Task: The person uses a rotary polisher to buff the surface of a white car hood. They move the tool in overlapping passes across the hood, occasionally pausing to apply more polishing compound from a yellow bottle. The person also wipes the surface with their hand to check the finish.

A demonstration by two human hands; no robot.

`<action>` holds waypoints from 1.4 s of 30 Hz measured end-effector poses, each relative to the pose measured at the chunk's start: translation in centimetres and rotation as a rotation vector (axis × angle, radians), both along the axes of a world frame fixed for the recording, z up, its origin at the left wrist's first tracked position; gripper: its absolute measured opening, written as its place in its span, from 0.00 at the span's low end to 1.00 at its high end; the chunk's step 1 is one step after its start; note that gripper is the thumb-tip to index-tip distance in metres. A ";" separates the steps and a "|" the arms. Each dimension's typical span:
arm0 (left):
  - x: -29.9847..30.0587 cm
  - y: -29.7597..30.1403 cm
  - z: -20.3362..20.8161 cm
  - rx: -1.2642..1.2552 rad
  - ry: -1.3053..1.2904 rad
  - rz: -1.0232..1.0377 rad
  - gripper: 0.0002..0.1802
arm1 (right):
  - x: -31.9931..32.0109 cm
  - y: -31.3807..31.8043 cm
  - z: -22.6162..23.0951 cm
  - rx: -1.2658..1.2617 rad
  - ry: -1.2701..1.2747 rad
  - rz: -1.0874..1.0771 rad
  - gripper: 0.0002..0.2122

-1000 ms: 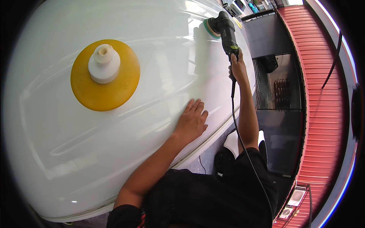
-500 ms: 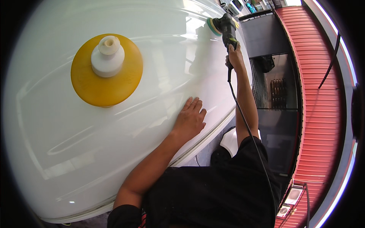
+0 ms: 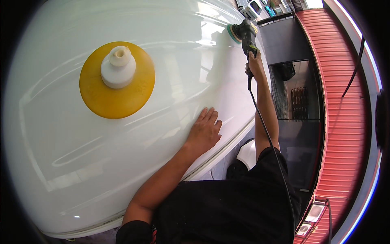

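Observation:
My right hand [image 3: 255,65] is wrapped round the rear grip of a black polisher [image 3: 246,35], my arm stretched far out along the right side of a glossy white vehicle roof [image 3: 154,158]. Against that panel, near its right edge, rests the tool's round green-rimmed pad [image 3: 233,34], tilted toward the left. My left hand [image 3: 204,132] lies flat on the roof nearer to me, fingers extended, holding nothing. Left of it on the same panel stands a yellow bottle [image 3: 134,95] with a white cap [image 3: 118,73].
A black power cord [image 3: 266,130] hangs from the polisher and runs down across my right upper arm. The roof's edge trim [image 3: 219,156] curves just below my left hand. To the right are a dark shopfront [image 3: 298,142] and red corrugated cladding [image 3: 345,134]; parked vehicles show at the far end.
The polisher has slid slightly to the right, with my right hand still gripping it. My left hand stays flat on the roof. The whole view has shifted a little.

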State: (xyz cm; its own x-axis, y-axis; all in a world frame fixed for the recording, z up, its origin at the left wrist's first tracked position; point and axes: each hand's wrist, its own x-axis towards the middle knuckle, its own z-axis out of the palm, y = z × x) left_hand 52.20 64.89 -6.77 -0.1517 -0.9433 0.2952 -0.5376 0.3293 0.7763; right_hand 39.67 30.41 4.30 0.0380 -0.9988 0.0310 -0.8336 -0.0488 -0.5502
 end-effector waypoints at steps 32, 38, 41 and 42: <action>1.1 -0.3 3.0 -0.011 -0.166 -0.049 0.25 | -1.1 9.7 2.2 -0.083 0.218 0.111 0.25; 1.0 -0.5 3.0 -0.006 -0.174 -0.037 0.26 | -2.7 2.5 2.5 -0.078 0.191 -0.074 0.24; 1.0 -0.6 3.1 -0.024 -0.173 -0.032 0.25 | -2.4 0.8 2.8 -0.061 0.146 -0.103 0.25; 1.0 -0.6 3.1 -0.022 -0.168 -0.034 0.26 | -2.3 0.8 2.9 -0.043 0.110 -0.119 0.25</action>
